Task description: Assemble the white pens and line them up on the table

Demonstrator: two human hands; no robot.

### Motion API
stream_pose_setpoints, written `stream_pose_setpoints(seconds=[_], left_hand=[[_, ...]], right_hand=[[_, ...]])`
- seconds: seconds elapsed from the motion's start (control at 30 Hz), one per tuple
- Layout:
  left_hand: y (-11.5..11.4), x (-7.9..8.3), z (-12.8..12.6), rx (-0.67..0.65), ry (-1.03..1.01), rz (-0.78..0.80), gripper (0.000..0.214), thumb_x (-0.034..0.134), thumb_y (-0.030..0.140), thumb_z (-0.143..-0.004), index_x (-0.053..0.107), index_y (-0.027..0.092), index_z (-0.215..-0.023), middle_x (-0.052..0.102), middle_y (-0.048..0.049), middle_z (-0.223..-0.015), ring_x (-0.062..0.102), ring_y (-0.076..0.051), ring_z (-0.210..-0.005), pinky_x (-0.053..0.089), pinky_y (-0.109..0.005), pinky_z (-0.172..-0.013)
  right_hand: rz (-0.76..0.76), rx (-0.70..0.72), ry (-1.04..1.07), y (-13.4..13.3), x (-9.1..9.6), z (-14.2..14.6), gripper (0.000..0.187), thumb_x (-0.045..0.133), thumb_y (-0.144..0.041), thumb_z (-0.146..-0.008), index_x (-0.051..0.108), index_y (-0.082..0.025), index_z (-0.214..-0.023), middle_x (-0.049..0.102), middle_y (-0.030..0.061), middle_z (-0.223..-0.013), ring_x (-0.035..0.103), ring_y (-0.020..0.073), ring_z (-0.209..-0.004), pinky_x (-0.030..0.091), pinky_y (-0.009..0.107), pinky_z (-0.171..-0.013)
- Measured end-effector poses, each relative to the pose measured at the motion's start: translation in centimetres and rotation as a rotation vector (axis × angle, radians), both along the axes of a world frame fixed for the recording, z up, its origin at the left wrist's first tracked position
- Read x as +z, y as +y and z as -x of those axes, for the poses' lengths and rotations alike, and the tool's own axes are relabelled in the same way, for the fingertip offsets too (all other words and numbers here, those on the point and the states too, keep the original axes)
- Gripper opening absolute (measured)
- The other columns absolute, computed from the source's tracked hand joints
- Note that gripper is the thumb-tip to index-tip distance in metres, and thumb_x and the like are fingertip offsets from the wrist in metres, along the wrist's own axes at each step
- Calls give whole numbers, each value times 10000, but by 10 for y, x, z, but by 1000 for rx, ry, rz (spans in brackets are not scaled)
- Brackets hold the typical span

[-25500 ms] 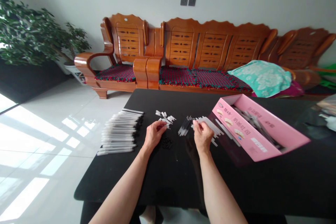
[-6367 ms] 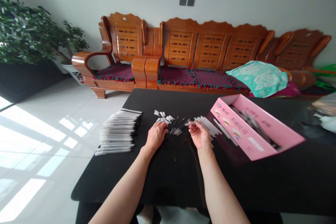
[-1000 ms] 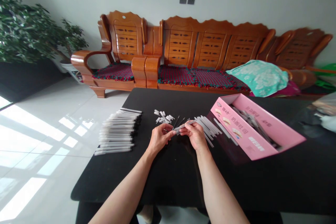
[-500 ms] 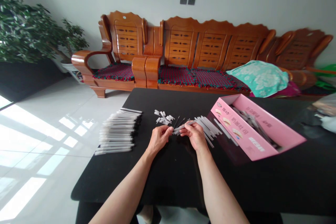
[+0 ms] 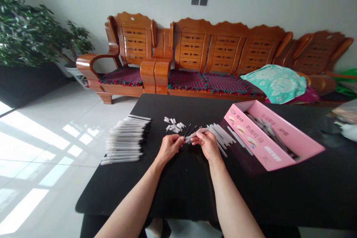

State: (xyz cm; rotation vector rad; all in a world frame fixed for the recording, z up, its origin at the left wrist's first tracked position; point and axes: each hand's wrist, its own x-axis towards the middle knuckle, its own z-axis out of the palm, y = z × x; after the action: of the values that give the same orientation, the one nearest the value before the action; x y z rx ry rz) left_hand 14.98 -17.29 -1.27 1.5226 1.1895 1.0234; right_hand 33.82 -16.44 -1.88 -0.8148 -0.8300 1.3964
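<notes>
My right hand point(image 5: 209, 145) is closed around a slim white pen barrel point(image 5: 201, 131), held slanting over the black table. At the barrel's left end, the thumb and forefinger of my left hand point(image 5: 169, 148) are pinched together. What lies between those fingertips is too small to make out. Just beyond my hands lie a few thin dark pen refills point(image 5: 187, 129) and a small heap of short white pen caps point(image 5: 174, 125). More white barrels point(image 5: 220, 136) fan out past my right hand. To the left, white pens with black ends point(image 5: 125, 141) are laid in a long row.
A pink cardboard box point(image 5: 251, 141) with long thin items inside stands on the black table point(image 5: 184, 189) at right. Behind the table runs a wooden sofa point(image 5: 223, 50). A plastic bag point(image 5: 348, 119) rests at the right edge, and potted plants point(image 5: 41, 41) stand at left.
</notes>
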Motion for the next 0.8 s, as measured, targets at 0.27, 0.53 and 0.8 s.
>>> stream_pose_setpoints(seconds=[0.27,0.53,0.8], left_hand=[[2,-1,0,57,-90,13,398,679,518,-779,693,131,-874,577,21,-561,466,-77,-432,325,-178,-422],[0,1,-1,25,-30,15,382,703,502,-756,673,122,-733,526,33,-499,424,-72,-412,298,-185,-418],[0,2,2,-8,93,-42,406,596,497,-852,704,126,-728,555,10,-528,426,-79,-453,275,-189,-443]], right_hand=[[-8,-1,-2,0,0,0,242,806,-278,-717,638,-160,-844,756,54,-745,733,195,-601,601,242,-483],[-12,22,-17,0,-1,0,236,798,-284,-732,641,-156,-855,760,61,-756,734,192,-604,604,241,-494],[-7,8,-12,0,0,1,240,801,-282,-724,637,-157,-847,758,59,-744,732,191,-597,599,238,-484]])
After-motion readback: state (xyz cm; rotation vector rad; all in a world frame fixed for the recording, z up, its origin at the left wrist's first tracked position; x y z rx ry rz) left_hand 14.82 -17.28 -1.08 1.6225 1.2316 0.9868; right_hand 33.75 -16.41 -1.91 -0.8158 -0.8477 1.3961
